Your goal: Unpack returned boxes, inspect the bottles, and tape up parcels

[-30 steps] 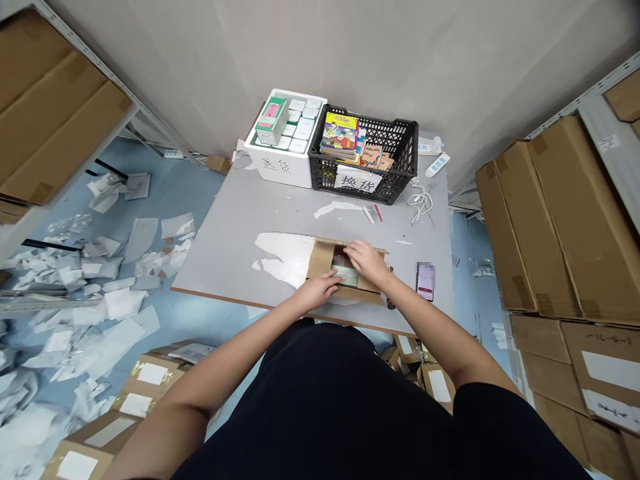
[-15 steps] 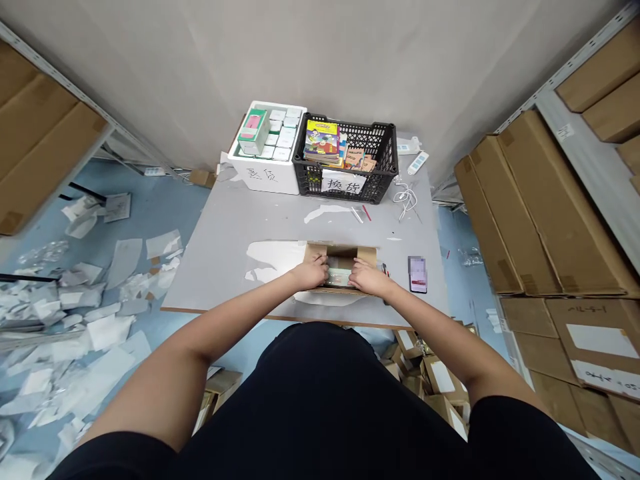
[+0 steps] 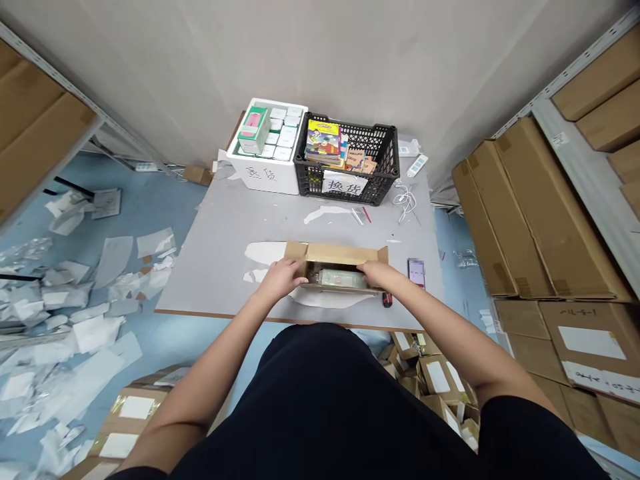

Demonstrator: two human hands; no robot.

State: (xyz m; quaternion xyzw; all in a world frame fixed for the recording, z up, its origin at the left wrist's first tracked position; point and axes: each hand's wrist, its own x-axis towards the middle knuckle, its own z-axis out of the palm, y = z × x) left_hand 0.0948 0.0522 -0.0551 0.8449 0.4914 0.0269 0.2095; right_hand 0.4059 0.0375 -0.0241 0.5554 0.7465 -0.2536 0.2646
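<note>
Cardboard carton (image 3: pixel 336 255) on the desk (image 3: pixel 210 267) stands unsealed, flaps up, green-wrapped pack (image 3: pixel 338 276) inside. Left hand (image 3: pixel 281 279) and right hand (image 3: pixel 375 273) curve their grips over its edges; whether either grip holds firmly, cannot tell.

My left hand (image 3: pixel 283 278) and my right hand (image 3: pixel 375 273) rest on the front edge of an open cardboard box (image 3: pixel 336 255) on the grey counter (image 3: pixel 225 227), a green-and-white packet (image 3: pixel 335 277) inside. A smartphone (image 3: pixel 416 273) lies just right of the box.
</note>
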